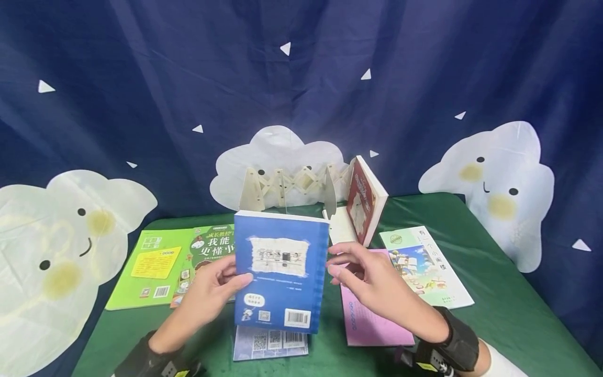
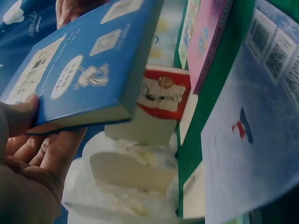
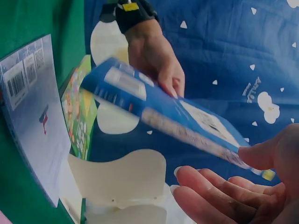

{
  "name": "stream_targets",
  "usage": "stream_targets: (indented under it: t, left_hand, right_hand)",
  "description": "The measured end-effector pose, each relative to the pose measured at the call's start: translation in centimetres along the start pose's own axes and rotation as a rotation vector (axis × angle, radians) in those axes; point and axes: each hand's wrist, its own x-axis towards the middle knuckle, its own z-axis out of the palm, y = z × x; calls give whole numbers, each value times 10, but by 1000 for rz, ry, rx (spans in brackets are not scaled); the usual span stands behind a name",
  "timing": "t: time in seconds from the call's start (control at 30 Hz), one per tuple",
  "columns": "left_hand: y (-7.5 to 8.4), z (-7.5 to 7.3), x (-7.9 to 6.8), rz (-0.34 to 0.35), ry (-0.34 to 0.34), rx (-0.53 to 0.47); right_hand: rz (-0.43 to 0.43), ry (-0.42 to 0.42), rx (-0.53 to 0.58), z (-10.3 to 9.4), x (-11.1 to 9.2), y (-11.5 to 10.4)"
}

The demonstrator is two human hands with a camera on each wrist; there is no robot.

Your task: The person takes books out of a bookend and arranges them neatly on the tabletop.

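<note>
A thick blue book (image 1: pixel 282 283) stands upright above the table, its back cover with barcode and white picture panel facing me. My left hand (image 1: pixel 209 288) grips its left edge, thumb on the cover and fingers behind, as the left wrist view also shows on the blue book (image 2: pixel 88 70). At the book's right edge is my right hand (image 1: pixel 381 288), fingers parted. In the right wrist view the right hand (image 3: pixel 243 191) has its thumb at the end of the spine and its fingers spread below; whether it touches is unclear. Beneath the blue book lies a pale blue book (image 1: pixel 270 348).
Behind stands a cream expanding bookend rack (image 1: pixel 282 188), with a red book (image 1: pixel 363 204) upright at its right end. A pink book (image 1: pixel 377 322) and a white picture book (image 1: pixel 424 269) lie right, green books (image 1: pixel 151 283) left. The green tablecloth (image 1: pixel 509 314) meets a blue curtain (image 1: pixel 330 94).
</note>
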Motion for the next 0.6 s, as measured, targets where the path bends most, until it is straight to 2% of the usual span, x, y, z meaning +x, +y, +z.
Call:
stream_targets:
  t: [0.17, 0.37, 0.5, 0.6]
  left_hand:
    - [-6, -21, -13, -76, 47, 27]
    - [-13, -47, -30, -219, 90, 90]
    - [-22, -62, -41, -292, 100, 79]
    - [-28, -72, -49, -378, 106, 58]
  right_hand:
    - [30, 38, -40, -7, -1, 4]
    - [65, 79, -52, -16, -3, 11]
    - [75, 99, -62, -20, -5, 16]
    - [85, 110, -70, -23, -6, 19]
